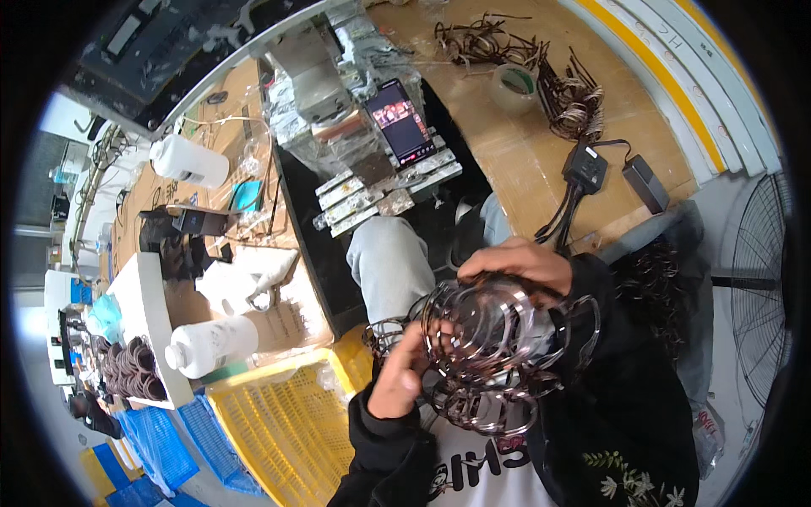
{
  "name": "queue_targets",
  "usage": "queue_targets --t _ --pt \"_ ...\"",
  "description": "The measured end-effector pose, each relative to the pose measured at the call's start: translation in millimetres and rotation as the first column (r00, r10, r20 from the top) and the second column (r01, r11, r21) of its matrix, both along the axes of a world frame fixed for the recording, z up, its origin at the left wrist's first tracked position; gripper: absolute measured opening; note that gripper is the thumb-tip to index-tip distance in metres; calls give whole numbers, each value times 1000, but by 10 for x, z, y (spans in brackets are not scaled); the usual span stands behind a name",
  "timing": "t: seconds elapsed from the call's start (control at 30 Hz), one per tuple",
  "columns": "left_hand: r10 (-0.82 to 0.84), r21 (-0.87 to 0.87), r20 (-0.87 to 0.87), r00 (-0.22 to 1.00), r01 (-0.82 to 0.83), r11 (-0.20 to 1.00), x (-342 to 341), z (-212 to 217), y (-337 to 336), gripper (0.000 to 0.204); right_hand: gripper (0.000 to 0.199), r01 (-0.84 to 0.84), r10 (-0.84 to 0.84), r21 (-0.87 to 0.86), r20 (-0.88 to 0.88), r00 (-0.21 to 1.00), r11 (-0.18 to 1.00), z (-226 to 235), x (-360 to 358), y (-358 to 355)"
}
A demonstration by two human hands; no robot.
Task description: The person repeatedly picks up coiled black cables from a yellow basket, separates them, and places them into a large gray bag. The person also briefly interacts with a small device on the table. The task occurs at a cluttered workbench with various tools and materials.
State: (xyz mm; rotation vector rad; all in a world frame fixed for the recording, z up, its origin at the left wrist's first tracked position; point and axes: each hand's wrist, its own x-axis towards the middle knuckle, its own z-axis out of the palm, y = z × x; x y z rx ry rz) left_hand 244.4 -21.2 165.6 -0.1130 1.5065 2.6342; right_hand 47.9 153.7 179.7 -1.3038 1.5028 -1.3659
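Close in front of my chest is a bundle of glossy dark-brown eyeglass frames (pixel 486 338), their round rims overlapping and partly see-through. My right hand (pixel 528 266) curls over the bundle's far side, fingers bent around it. On the near left, my left hand (pixel 401 372) grips the bundle's edge, and some of its fingers are hidden behind the rims. More brown rims hang below and beside the hands. Motion smears some of the rims, so single frames are hard to separate.
A yellow plastic basket (pixel 283 422) stands at the lower left. White bottles (pixel 211 346) rest on the left bench. A lit phone (pixel 399 127) leans on a metal fixture ahead. On the right cardboard-covered table lie brown frames (pixel 574 101), a tape roll (pixel 514 89) and a power adapter (pixel 644 183).
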Motion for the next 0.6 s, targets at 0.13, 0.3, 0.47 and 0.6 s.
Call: queue_targets --t 0.13,0.3,0.47,0.6 --pt "450 -765 -136 883 -382 519 13 -117 -334 35 36 141 -66 25 954 291 990 -462 -114 -22" --pt "221 -972 -204 954 -225 72 78 -401 -253 14 43 445 -217 -485 457 863 753 -914 -264 -534" --pt "193 -953 -199 961 -236 191 448 -374 -96 11 39 467 125 -427 826 549 774 -798 73 -1049" --pt "279 -846 -161 947 -278 455 665 -297 -215 16 26 483 217 -370 914 343 794 -905 226 -1310"
